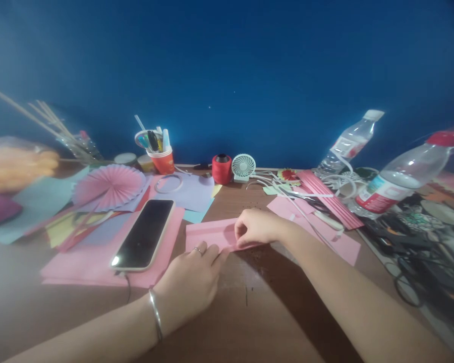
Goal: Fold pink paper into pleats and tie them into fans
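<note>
One pink paper strip, centre, near edge pinched by right hand, left hand's fingers resting there, grip indeterminable; one brown tabletop; one blue wall, top; two bottles, right; one red cup containing pens, left of centre.

Readable text: none | front bottle label: illegible | rear bottle label: illegible (both too blurred)

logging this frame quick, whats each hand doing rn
Left hand: on the pink paper at its near edge; grip can't be told.
Right hand: closed, pinching that same edge.
</note>
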A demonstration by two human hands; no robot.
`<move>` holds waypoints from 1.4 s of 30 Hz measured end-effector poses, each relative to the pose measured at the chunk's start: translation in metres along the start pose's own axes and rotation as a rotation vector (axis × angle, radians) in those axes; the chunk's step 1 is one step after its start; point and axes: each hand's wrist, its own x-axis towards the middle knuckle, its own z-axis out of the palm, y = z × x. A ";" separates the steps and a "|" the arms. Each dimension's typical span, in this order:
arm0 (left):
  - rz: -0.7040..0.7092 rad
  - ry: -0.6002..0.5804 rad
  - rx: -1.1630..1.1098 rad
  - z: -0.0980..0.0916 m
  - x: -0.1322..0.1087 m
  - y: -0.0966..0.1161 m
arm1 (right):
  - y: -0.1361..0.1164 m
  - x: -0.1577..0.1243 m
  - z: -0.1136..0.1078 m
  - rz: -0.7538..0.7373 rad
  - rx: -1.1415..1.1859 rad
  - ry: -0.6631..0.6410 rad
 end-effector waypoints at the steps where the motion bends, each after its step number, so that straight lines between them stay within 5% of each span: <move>1: -0.008 -0.005 -0.001 -0.001 0.001 0.002 | 0.001 0.000 0.000 -0.004 -0.005 -0.004; 25: 0.037 0.015 -0.065 -0.002 0.012 0.009 | 0.004 0.000 -0.004 0.033 -0.053 -0.033; 35: -0.016 0.027 -0.200 0.018 0.018 -0.018 | 0.010 -0.009 -0.007 0.040 -0.030 -0.068; 42: 0.020 0.004 -0.186 0.020 0.020 -0.018 | 0.010 -0.004 -0.006 0.030 -0.069 -0.055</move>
